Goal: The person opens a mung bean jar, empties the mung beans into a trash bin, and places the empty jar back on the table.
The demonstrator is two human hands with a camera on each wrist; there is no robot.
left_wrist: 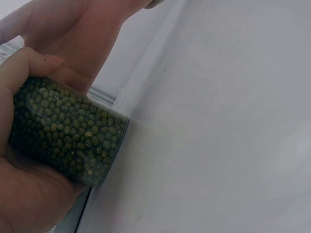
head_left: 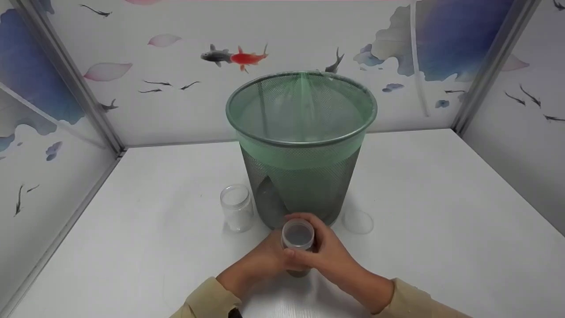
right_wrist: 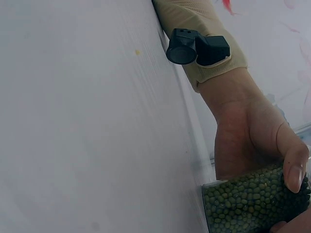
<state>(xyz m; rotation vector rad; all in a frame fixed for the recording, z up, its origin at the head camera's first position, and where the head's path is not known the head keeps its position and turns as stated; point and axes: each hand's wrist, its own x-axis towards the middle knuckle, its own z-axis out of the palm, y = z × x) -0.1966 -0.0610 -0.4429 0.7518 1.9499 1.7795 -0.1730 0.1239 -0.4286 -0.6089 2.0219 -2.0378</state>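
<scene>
In front of the mesh basket, a clear jar of green mung beans (left_wrist: 68, 128) is held roughly upright between both hands. My left hand (head_left: 269, 254) grips the jar's body from the left, its thumb lying along the side in the right wrist view. From the right, my right hand (head_left: 329, 254) curls its fingers and thumb round the upper part, close below the translucent round top (head_left: 298, 234). Whether that top is a separate lid I cannot tell. The beans appear packed along the visible wall, and the fingers hide part of the jar.
A dark mesh wastebasket (head_left: 304, 143) with a green liner stands just beyond the hands. Left of it is an open clear jar (head_left: 237, 210); right of it a clear round lid (head_left: 358, 221) lies flat on the white table (head_left: 441, 212). Printed panels enclose the back and sides.
</scene>
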